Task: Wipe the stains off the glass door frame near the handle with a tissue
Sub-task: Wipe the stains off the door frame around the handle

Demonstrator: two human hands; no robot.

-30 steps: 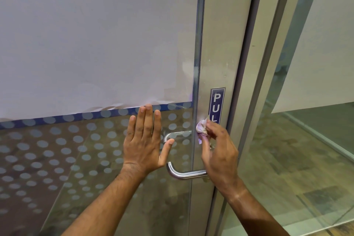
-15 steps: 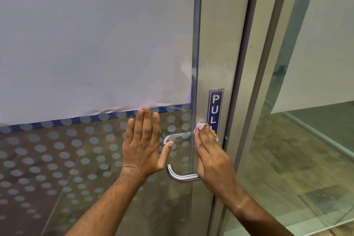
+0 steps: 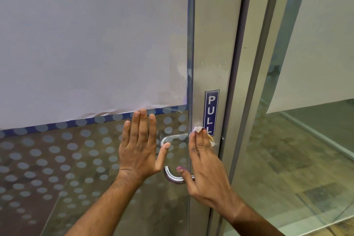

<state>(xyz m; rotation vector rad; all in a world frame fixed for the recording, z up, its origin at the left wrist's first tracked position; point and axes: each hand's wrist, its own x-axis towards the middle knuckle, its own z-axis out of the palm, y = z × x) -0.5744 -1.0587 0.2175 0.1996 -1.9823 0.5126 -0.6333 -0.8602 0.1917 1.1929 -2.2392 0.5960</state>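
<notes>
The silver door frame (image 3: pixel 212 44) runs upright beside the glass, with pale specks above a blue PULL sticker (image 3: pixel 211 112). A small white tissue (image 3: pixel 198 129) lies flat on the frame just left of the sticker's lower end. My right hand (image 3: pixel 206 165) presses it there with straight fingers, thumb spread out over the chrome handle (image 3: pixel 172 177). My left hand (image 3: pixel 140 145) lies flat and spread on the glass door (image 3: pixel 92 159), left of the handle.
A white paper sheet (image 3: pixel 92 44) covers the upper glass, above a blue strip and rows of frosted dots. To the right stand a second frame post (image 3: pixel 268 63) and another glass panel (image 3: pixel 306 140) with paper on it.
My right hand has gone from pinching the bunched tissue to pressing it flat with straight fingers, and the thumb has spread out over the handle. The left hand stays flat on the glass.
</notes>
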